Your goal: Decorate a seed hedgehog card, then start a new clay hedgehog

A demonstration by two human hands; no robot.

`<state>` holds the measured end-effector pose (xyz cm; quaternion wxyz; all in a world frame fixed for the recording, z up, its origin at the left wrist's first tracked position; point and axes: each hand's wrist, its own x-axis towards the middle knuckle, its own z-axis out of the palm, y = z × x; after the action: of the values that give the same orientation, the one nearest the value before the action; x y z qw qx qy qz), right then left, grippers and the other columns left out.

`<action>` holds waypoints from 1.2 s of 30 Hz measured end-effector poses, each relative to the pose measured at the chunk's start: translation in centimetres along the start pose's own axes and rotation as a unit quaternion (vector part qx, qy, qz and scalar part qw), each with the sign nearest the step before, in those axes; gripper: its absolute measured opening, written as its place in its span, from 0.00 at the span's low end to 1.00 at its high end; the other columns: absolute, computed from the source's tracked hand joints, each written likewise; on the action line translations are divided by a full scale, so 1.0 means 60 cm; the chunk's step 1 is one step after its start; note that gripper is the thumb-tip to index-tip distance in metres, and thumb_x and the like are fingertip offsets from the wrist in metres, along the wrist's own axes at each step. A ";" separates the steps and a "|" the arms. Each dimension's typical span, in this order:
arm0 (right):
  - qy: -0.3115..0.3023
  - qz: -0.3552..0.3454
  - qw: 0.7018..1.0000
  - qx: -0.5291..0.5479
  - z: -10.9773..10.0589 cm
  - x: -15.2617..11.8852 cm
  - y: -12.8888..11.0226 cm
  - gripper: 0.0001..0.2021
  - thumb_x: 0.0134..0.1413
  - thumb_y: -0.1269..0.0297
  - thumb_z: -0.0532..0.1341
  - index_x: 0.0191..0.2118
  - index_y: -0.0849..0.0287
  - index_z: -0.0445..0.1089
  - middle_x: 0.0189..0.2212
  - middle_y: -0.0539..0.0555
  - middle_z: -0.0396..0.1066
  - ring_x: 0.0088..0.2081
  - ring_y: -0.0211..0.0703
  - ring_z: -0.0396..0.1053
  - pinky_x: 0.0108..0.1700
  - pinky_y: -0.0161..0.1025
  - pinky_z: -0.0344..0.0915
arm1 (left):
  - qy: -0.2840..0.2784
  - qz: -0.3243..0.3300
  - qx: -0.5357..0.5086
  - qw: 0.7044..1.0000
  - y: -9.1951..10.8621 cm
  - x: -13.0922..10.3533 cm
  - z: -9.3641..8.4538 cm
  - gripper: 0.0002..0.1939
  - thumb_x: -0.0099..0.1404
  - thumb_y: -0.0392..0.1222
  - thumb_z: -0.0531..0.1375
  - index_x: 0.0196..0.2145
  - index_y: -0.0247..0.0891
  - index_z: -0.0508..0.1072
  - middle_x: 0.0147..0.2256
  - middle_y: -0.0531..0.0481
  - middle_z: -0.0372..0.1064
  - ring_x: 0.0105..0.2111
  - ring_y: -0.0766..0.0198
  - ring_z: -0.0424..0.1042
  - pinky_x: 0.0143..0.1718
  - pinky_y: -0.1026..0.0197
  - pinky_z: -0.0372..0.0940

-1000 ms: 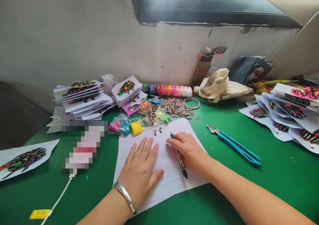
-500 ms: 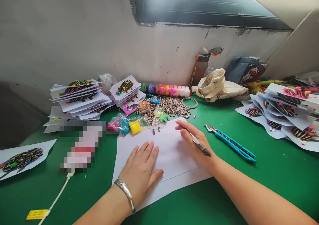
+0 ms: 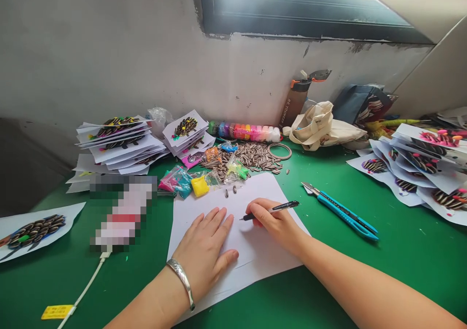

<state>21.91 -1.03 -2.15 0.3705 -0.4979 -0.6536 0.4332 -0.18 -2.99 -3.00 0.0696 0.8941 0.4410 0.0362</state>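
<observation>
My left hand (image 3: 207, 246) lies flat on the white paper (image 3: 262, 251), fingers stretched out and a silver bangle on the wrist. In a writing grip, my right hand (image 3: 273, 222) holds a black pen (image 3: 286, 206). The pen's tip points left, at or just above the paper; I cannot tell whether it touches. Two sunflower seeds (image 3: 230, 191) rest near the sheet's upper edge. Just beyond them are small bags of coloured clay, among them a yellow one (image 3: 200, 186), and a pile of sunflower seeds (image 3: 257, 155).
A blue utility knife (image 3: 346, 213) lies on the green table (image 3: 401, 270) to the right. Stacks of seed pictures stand at left (image 3: 120, 147) and right (image 3: 416, 161). Tape roll (image 3: 280, 151), clay tubs (image 3: 251, 132), cloth bag (image 3: 321, 127) and bottle (image 3: 295, 100) line the back. A white cable (image 3: 87, 283) runs at left.
My right hand has shifted left over the paper and turned the pen, so its tip now points left toward the sheet's middle. My left hand stays flat in place.
</observation>
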 end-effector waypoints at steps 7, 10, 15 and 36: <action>-0.046 -0.026 0.998 -0.031 0.003 -0.004 -0.005 0.10 0.58 0.66 0.54 0.30 0.60 0.71 0.26 0.50 0.70 0.30 0.38 0.64 0.32 0.33 0.60 | -0.009 -0.028 -0.010 1.000 -0.004 0.000 0.003 0.34 0.65 0.57 0.52 0.65 0.41 0.53 0.65 0.46 0.48 0.64 0.50 0.48 0.63 0.46 0.45; -0.057 -0.032 0.997 -0.041 0.004 -0.004 -0.008 0.09 0.56 0.68 0.55 0.29 0.59 0.71 0.26 0.50 0.71 0.29 0.38 0.65 0.32 0.33 0.60 | -0.008 -0.029 -0.009 1.000 -0.003 0.000 0.004 0.34 0.64 0.57 0.53 0.64 0.41 0.54 0.65 0.46 0.49 0.64 0.50 0.47 0.63 0.46 0.45; -0.070 -0.035 0.996 -0.050 0.005 -0.004 -0.014 0.08 0.55 0.69 0.56 0.29 0.59 0.71 0.25 0.49 0.71 0.29 0.38 0.65 0.32 0.33 0.60 | -0.002 -0.027 -0.004 1.000 -0.001 0.000 0.004 0.34 0.65 0.56 0.52 0.64 0.40 0.54 0.65 0.46 0.50 0.64 0.50 0.48 0.63 0.45 0.45; -0.080 -0.041 0.994 -0.061 0.003 -0.005 -0.012 0.07 0.56 0.70 0.56 0.32 0.58 0.72 0.29 0.50 0.73 0.32 0.37 0.68 0.35 0.32 0.62 | -0.031 -0.034 -0.002 0.999 0.001 0.002 -0.003 0.34 0.65 0.57 0.51 0.64 0.38 0.54 0.65 0.46 0.47 0.64 0.49 0.46 0.63 0.44 0.46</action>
<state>21.59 -1.45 -1.56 0.3036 -0.4562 -0.7260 0.4156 -0.08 -2.91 -2.80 0.0859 0.8793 0.4684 0.0067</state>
